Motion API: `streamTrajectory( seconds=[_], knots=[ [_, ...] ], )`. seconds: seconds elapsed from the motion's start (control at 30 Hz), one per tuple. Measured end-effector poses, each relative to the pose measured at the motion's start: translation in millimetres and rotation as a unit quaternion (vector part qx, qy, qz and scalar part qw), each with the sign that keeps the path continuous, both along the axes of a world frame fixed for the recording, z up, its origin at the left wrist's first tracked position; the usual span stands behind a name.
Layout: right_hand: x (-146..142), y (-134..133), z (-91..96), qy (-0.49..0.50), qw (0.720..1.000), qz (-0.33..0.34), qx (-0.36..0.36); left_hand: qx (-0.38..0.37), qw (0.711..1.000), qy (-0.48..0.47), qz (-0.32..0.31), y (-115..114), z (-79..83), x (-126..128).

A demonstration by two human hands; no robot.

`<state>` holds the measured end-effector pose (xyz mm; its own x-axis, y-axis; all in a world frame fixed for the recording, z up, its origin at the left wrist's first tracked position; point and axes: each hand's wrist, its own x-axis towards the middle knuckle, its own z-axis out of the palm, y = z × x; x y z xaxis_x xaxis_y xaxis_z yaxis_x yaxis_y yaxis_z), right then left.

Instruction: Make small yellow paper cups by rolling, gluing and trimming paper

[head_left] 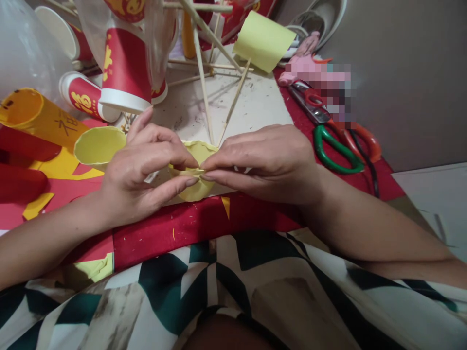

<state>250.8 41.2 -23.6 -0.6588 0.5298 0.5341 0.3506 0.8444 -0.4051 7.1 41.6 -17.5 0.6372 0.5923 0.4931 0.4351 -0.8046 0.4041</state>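
Between my hands is a pale yellow paper cup shape, its rim facing me. My left hand pinches the near rim between thumb and index finger, the other fingers raised. Right beside that, the thumb and fingers of my right hand pinch the same rim, and the fingertips of both hands almost meet. Part of the cup shape is hidden behind the fingers. Another yellow paper cup shape lies just left of my left hand. A small yellow paper scrap is on the red cloth below.
Red paper cups with gold print stand and lie at the back left, near an orange paper tube. Thin wooden sticks form a frame behind my hands. A yellow paper roll and green-handled scissors are on the right.
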Motion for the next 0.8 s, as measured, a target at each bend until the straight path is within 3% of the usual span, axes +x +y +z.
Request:
streamTrajectory(
  seconds=[0.27,0.4,0.67,0.8],
  knots=[
    [-1.8,3.1,-1.2,-0.068,0.998,0.005,-0.004,0.056,0.997,0.01,-0.048,5.4,-5.9,-2.4],
    [-1.5,4.1,-3.1,-0.054,0.998,0.032,0.014,0.059,0.995,0.021,-0.073,7.8,-5.7,-3.2],
    [0.8,6.8,-2.0,0.004,0.995,0.095,-0.004,-0.068,0.996,-0.003,-0.065,3.7,0.1,-2.5],
    [2.0,5.9,-0.2,0.001,0.995,0.093,0.023,-0.071,0.996,-0.046,-0.039,0.9,2.9,0.2]
  ],
)
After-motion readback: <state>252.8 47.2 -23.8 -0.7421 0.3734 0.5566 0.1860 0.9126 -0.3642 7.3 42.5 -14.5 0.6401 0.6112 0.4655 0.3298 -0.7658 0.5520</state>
